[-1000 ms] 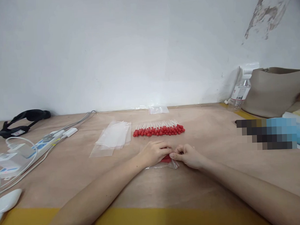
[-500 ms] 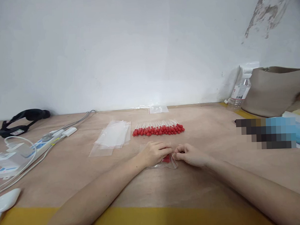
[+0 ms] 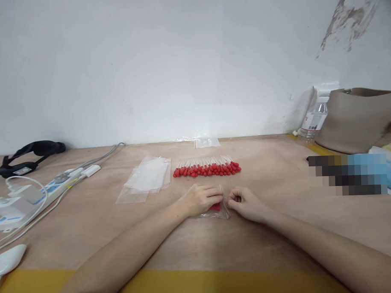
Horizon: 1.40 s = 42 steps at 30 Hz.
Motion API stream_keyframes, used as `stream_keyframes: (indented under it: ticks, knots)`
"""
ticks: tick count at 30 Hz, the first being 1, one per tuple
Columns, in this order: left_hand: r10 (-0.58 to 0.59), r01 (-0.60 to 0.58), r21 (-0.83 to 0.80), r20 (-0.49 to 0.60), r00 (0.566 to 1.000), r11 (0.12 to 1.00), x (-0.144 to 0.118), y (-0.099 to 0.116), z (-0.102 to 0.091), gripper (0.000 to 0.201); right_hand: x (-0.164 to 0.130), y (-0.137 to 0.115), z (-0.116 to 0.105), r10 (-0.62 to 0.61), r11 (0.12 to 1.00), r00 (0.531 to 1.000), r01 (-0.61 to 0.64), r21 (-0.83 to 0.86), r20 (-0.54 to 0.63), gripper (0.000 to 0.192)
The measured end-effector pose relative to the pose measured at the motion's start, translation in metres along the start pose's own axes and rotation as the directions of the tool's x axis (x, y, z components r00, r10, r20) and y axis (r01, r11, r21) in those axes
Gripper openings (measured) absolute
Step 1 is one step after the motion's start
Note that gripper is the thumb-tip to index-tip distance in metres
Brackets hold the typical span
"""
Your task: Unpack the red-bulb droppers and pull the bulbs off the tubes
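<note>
A clear plastic zip bag [image 3: 224, 213] lies flat on the table in front of me, with something red [image 3: 216, 207] inside it. My left hand [image 3: 202, 200] rests over the bag, palm down, its bent fingers holding it against the table and covering much of the red contents. At the bag's right edge, my right hand [image 3: 245, 203] is closed in a pinch, thumb against curled forefinger, on the bag's edge. Just beyond both hands, a row of white sticks with red bulbous tips [image 3: 207, 168] lies with the red ends towards me.
Left of the sticks is a loose pile of flat clear bags [image 3: 148, 176]; another bag [image 3: 207, 142] lies by the wall. A power strip [image 3: 52, 190] with cables, a black strap [image 3: 32, 154] and a white spoon-like object [image 3: 8, 260] are left. A bottle [image 3: 314, 119] and grey-brown container [image 3: 351, 119] stand right.
My right hand has shifted slightly along the bag's right edge, and its fingers are curled tighter. The bag's red-lined strip no longer shows at that edge. My left hand stays nearly in place.
</note>
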<state>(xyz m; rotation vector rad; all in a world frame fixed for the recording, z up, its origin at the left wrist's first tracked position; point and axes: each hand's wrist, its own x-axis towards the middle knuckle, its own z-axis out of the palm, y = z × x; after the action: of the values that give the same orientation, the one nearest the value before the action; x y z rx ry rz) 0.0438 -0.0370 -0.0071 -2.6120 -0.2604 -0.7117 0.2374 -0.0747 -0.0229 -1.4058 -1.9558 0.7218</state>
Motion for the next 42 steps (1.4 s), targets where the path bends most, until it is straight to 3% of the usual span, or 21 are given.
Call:
stream_keyframes:
  ticks: [3, 7, 13, 16, 19, 23, 26, 31, 35, 37, 40, 42]
  knots:
    - [-0.046, 0.046, 0.010, 0.003, 0.999, 0.999, -0.001, 0.000, 0.000, 0.019, -0.004, 0.000, -0.005, -0.265, 0.964, 0.963, 0.263, -0.045, -0.049, 0.006]
    - [-0.085, 0.085, 0.007, 0.003, 0.996, 0.996, -0.002, -0.001, 0.002, 0.019, -0.005, -0.001, -0.011, -0.596, 0.756, 0.802, 0.571, -0.321, 0.023, 0.017]
    - [-0.061, 0.062, -0.004, 0.112, 0.992, 0.998, 0.002, -0.003, -0.003, 0.019, 0.002, 0.002, -0.008, -0.793, 0.460, 0.608, 0.636, -0.620, 0.036, 0.015]
    - [-0.030, 0.026, 0.019, 0.196, 0.980, 0.999, 0.005, -0.004, -0.009, 0.020, 0.003, 0.000, -0.007, -0.821, 0.387, 0.566, 0.647, -0.657, 0.074, 0.019]
    - [-0.021, 0.014, 0.030, 0.241, 0.970, 0.999, 0.006, -0.005, -0.012, 0.021, 0.004, -0.002, -0.008, -0.820, 0.336, 0.555, 0.664, -0.668, 0.139, 0.023]
    - [-0.070, 0.066, 0.027, 0.237, 0.969, 0.997, 0.004, -0.007, -0.014, 0.018, 0.005, -0.004, -0.011, -0.798, 0.340, 0.571, 0.691, -0.637, 0.194, 0.021]
    - [-0.107, 0.111, -0.007, 0.208, 0.972, 0.994, 0.002, -0.011, -0.017, 0.019, 0.003, -0.006, -0.016, -0.752, 0.424, 0.617, 0.721, -0.549, 0.230, 0.016]
    - [-0.231, 0.238, -0.030, 0.151, 0.961, 0.971, -0.001, -0.019, -0.026, 0.022, 0.000, -0.009, -0.023, -0.571, 0.714, 0.796, 0.602, -0.357, 0.200, 0.013]
    - [-0.191, 0.209, -0.047, 0.245, 0.950, 0.977, 0.000, -0.019, -0.028, 0.025, 0.005, -0.003, -0.013, -0.383, 0.912, 0.923, 0.383, -0.148, 0.032, 0.024]
    - [-0.229, 0.267, -0.112, 0.274, 0.934, 0.957, 0.001, -0.017, -0.031, 0.025, 0.008, 0.000, -0.007, -0.331, 0.942, 0.943, 0.330, -0.057, -0.015, 0.024]
    - [-0.345, 0.416, -0.229, 0.295, 0.891, 0.880, -0.005, -0.012, -0.037, 0.029, 0.010, -0.001, -0.005, -0.334, 0.943, 0.942, 0.334, 0.004, 0.042, 0.019]
    - [-0.379, 0.476, -0.303, 0.327, 0.866, 0.826, -0.014, -0.008, -0.041, 0.042, 0.011, -0.004, -0.007, -0.346, 0.938, 0.935, 0.348, -0.002, 0.080, 0.016]
